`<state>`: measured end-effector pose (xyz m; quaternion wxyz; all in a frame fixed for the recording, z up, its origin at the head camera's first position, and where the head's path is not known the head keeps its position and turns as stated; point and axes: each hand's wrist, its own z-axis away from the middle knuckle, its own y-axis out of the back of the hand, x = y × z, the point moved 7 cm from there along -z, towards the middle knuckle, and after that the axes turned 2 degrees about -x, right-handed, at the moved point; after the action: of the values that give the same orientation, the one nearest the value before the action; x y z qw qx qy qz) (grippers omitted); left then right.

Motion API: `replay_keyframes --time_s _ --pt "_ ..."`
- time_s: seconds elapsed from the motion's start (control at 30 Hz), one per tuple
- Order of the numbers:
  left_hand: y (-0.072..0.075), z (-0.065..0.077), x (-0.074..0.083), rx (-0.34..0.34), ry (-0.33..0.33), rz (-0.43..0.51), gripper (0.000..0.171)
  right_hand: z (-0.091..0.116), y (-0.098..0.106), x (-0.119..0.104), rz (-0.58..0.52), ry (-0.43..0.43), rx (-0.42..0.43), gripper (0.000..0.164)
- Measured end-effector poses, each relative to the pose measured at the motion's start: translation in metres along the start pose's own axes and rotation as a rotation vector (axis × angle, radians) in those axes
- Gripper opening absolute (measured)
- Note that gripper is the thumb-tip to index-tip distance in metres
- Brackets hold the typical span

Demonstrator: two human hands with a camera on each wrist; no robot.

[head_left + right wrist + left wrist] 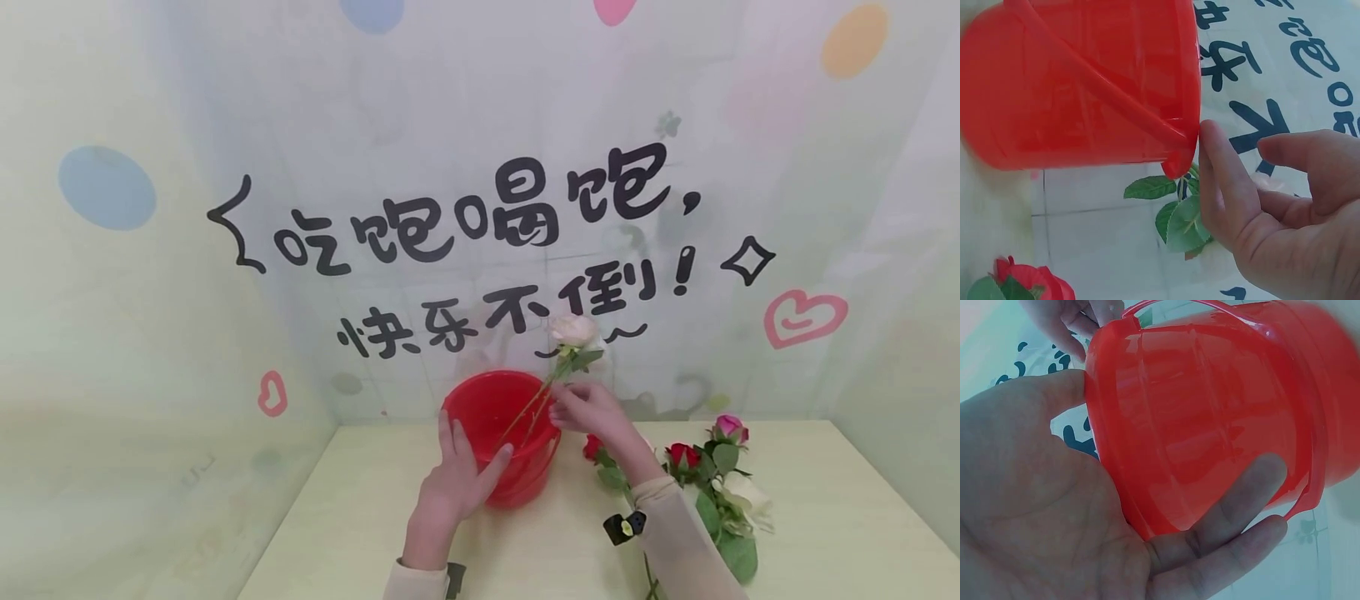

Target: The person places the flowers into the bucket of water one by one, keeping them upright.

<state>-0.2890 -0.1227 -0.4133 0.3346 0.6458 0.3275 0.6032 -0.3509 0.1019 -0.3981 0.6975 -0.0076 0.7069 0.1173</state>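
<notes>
Left hand (453, 487) spread, fingers and thumb against red bucket (525, 482) just ahead; right hand (590, 410) loosely parted by its rim, thumb clear. White rose (572, 331) leans beyond right fingertips, stem in bucket; other roses (682, 456) beside right forearm.

From where I stand, the bucket (517, 485) is smooth, glossy plastic, its handle (1107, 87) equally shiny. The pale rose (573, 330) has soft, matt, cloth-like petals. The tabletop (360, 500) looks smooth and matt; the sleeve (690, 542) is dull cloth.
</notes>
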Motion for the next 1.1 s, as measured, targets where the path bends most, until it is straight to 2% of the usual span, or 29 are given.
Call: replay_keyframes --time_s 0.2,0.3,0.47,0.53,0.67,0.8,0.93,1.1 --pt "0.000 -0.001 0.002 -0.004 0.003 0.008 0.116 0.021 0.013 0.001 0.047 0.081 -0.044 0.035" --pt "-0.001 -0.002 0.002 -0.007 0.000 0.007 0.116 0.036 0.021 0.008 0.134 0.101 -0.090 0.032" --pt "0.000 -0.003 0.001 -0.011 0.005 0.009 0.116 0.062 0.033 0.032 0.317 0.040 -0.176 0.034" --pt "0.001 -0.003 0.001 -0.010 0.005 0.005 0.115 0.069 0.040 0.042 0.355 0.015 -0.185 0.033" --pt "0.002 -0.005 0.003 -0.002 -0.013 -0.004 0.113 0.075 0.063 0.054 0.410 0.002 -0.131 0.029" --pt "0.000 -0.006 0.003 -0.001 -0.016 -0.002 0.113 0.078 0.087 0.065 0.434 -0.066 -0.089 0.027" --pt "-0.003 -0.005 0.001 -0.009 0.009 -0.009 0.114 0.080 0.100 0.078 0.429 -0.100 -0.116 0.026" --pt "-0.003 -0.004 0.000 -0.012 0.029 -0.019 0.115 0.079 0.101 0.089 0.411 -0.087 -0.160 0.029"
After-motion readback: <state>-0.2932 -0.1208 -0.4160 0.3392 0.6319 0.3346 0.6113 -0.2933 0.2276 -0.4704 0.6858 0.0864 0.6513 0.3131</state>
